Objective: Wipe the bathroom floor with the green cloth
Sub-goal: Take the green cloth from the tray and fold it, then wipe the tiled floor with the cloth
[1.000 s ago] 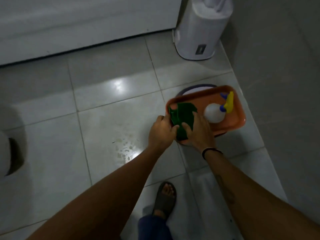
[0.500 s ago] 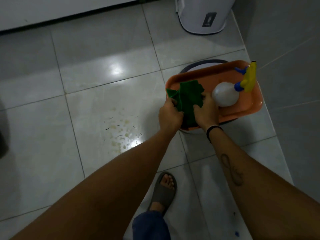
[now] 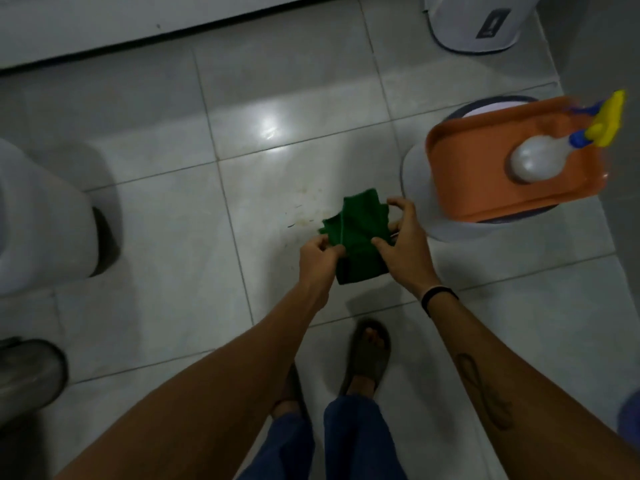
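Now both hands — left (image 3: 320, 256), right (image 3: 403, 244) — pinch the green cloth (image 3: 356, 237) between them (above the floor (image 3: 173, 220)).

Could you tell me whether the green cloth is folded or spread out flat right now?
Partly folded: the green cloth hangs in layered pleats, pinched by the left hand and right hand above the floor.

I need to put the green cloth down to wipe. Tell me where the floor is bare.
Bare tiles lie between the white toilet base and the green cloth, and up toward the white wall panel. It is crowded on the right, around the orange plastic tray with its spray bottle.
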